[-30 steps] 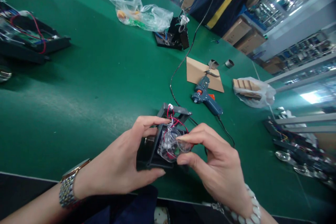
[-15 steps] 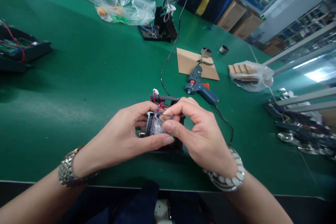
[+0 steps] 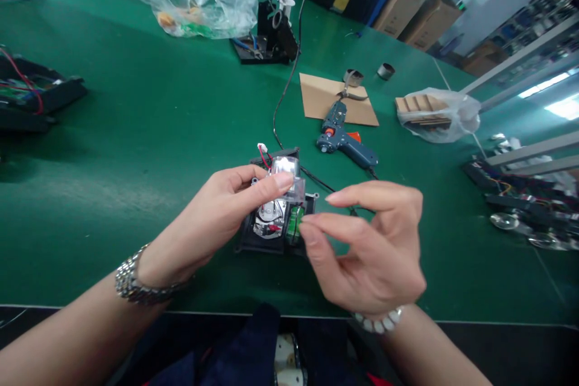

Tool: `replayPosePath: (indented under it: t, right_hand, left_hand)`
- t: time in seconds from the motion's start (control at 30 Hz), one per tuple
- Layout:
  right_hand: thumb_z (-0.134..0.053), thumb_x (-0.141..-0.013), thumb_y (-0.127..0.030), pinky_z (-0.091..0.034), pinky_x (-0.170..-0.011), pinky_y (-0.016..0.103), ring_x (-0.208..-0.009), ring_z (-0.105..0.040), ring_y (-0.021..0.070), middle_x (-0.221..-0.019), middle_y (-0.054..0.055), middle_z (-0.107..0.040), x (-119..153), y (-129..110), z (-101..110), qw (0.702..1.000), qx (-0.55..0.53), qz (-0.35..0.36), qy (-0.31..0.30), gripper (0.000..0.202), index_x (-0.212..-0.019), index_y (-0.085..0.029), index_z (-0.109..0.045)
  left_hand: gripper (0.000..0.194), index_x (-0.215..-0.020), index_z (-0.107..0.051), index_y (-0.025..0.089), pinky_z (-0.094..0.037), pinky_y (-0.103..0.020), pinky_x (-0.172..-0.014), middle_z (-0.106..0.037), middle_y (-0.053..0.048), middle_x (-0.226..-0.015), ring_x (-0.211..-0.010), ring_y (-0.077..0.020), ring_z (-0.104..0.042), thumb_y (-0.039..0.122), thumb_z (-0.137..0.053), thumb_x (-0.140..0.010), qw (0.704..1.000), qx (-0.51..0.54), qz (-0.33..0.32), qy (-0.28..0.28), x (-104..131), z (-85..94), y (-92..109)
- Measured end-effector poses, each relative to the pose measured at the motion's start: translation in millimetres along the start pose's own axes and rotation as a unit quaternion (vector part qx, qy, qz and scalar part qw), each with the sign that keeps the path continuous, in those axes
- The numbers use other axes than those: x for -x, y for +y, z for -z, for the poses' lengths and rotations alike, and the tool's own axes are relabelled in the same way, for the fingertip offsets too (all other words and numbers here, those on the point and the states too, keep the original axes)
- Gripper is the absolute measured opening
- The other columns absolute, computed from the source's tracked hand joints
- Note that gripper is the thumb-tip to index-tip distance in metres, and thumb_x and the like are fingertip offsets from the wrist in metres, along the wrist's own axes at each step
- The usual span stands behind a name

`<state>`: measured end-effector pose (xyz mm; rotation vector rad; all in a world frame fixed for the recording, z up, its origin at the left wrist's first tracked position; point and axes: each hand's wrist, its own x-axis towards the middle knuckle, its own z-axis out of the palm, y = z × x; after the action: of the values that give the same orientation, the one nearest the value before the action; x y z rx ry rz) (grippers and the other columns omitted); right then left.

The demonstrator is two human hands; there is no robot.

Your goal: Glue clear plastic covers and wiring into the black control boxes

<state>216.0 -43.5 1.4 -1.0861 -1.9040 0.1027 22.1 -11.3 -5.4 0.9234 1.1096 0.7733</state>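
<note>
A black plastic housing (image 3: 266, 246) lies open on the green table in front of me. Inside it are a round silvery part (image 3: 271, 211) with a small red piece and a green circuit board (image 3: 295, 223). My left hand (image 3: 226, 202) is closed on a clear plastic cover (image 3: 287, 169), its thumb on top, tilted over the far part of the housing. My right hand (image 3: 366, 241) pinches thumb and forefinger together at the board's right edge; what they hold, if anything, is too small to make out. Red wires with a white connector (image 3: 262, 148) stick up behind the cover.
Beyond the housing, a glue gun (image 3: 346, 142) rests by a cardboard sheet (image 3: 316, 96) with pliers. Its cable (image 3: 319, 178) runs behind my right hand. Plastic bags (image 3: 203, 12), a black stand (image 3: 271, 42) and another housing (image 3: 54, 96) lie further off; several assemblies are at right.
My right hand has left the clear cover and moved right and down to the green board. My left hand now holds the cover up, exposing the inside of the housing.
</note>
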Motion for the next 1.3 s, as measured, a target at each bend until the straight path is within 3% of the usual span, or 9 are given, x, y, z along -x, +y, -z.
replayPosePath:
  t: [0.07, 0.23, 0.47, 0.67, 0.83, 1.1, 1.3]
  right_hand:
    - [-0.081, -0.087, -0.020, -0.051, -0.097, 0.052, -0.111, -0.060, 0.0297, -0.122, 0.010, -0.067, 9, -7, -2, 0.997, 0.050, -0.008, -0.049, 0.014, -0.099, -0.025, -0.078]
    - [-0.069, -0.095, -0.013, -0.051, -0.106, 0.059, -0.136, -0.047, 0.0374, -0.150, 0.012, -0.055, 9, -16, -18, 0.990, 0.093, -0.067, -0.084, 0.021, -0.108, -0.025, -0.080]
    - [-0.069, -0.097, -0.016, -0.051, -0.108, 0.059, -0.136, -0.044, 0.0371, -0.145, 0.015, -0.056, -2, -18, -28, 0.986, 0.115, -0.080, -0.085, 0.016, -0.103, -0.023, -0.081]
    - [-0.066, -0.099, -0.015, -0.047, -0.117, 0.060, -0.135, -0.047, 0.0361, -0.142, 0.017, -0.058, -12, -11, -29, 0.984, 0.132, -0.002, -0.117, 0.015, -0.107, -0.019, -0.078]
    - [-0.063, -0.099, -0.015, -0.047, -0.118, 0.061, -0.136, -0.048, 0.0369, -0.143, 0.017, -0.058, -24, -7, -28, 0.980, 0.134, 0.040, -0.138, 0.014, -0.095, -0.018, -0.077]
    - [-0.061, -0.101, -0.016, -0.049, -0.117, 0.058, -0.137, -0.049, 0.0353, -0.141, 0.016, -0.060, -33, -5, -32, 0.976, 0.135, 0.054, -0.160, 0.019, -0.088, -0.018, -0.075]
    - [-0.061, -0.100, -0.014, -0.049, -0.117, 0.053, -0.132, -0.051, 0.0341, -0.134, 0.019, -0.061, -34, -11, -33, 0.978, 0.141, 0.030, -0.150, 0.015, -0.092, -0.014, -0.074]
  left_hand:
    - [0.049, -0.090, -0.072, 0.016, -0.047, -0.028, -0.073, -0.070, -0.003, -0.086, -0.079, -0.0186, -0.061, 0.064, -0.077, -0.085, 1.000, 0.019, -0.004, 0.000, 1, -1.0, 1]
    - [0.042, -0.088, -0.071, 0.016, -0.047, -0.028, -0.070, -0.069, -0.003, -0.086, -0.073, -0.0160, -0.056, 0.057, -0.077, -0.088, 0.998, 0.062, -0.008, 0.003, 2, -4.9, 1]
    - [0.043, -0.094, -0.073, 0.015, -0.048, -0.026, -0.070, -0.068, -0.003, -0.087, -0.077, -0.0160, -0.058, 0.058, -0.072, -0.093, 0.996, 0.089, -0.012, -0.004, 2, -7.7, -1]
    - [0.036, -0.088, -0.069, 0.014, -0.051, -0.031, -0.080, -0.066, -0.003, -0.083, -0.074, -0.0159, -0.057, 0.049, -0.074, -0.092, 0.997, 0.075, -0.017, 0.007, 0, -5.9, -2]
    - [0.037, -0.087, -0.070, 0.014, -0.050, -0.029, -0.072, -0.067, -0.003, -0.081, -0.073, -0.0166, -0.058, 0.051, -0.074, -0.092, 0.995, 0.100, -0.012, -0.001, 1, -6.7, -2]
    - [0.045, -0.086, -0.071, 0.012, -0.052, -0.031, -0.077, -0.069, -0.005, -0.083, -0.075, -0.0171, -0.059, 0.057, -0.075, -0.090, 0.994, 0.105, -0.019, 0.015, -3, -7.6, -2]
    - [0.048, -0.087, -0.073, 0.012, -0.052, -0.026, -0.068, -0.071, -0.005, -0.081, -0.075, -0.0172, -0.062, 0.060, -0.076, -0.088, 0.993, 0.115, -0.009, 0.020, -2, -6.1, -3]
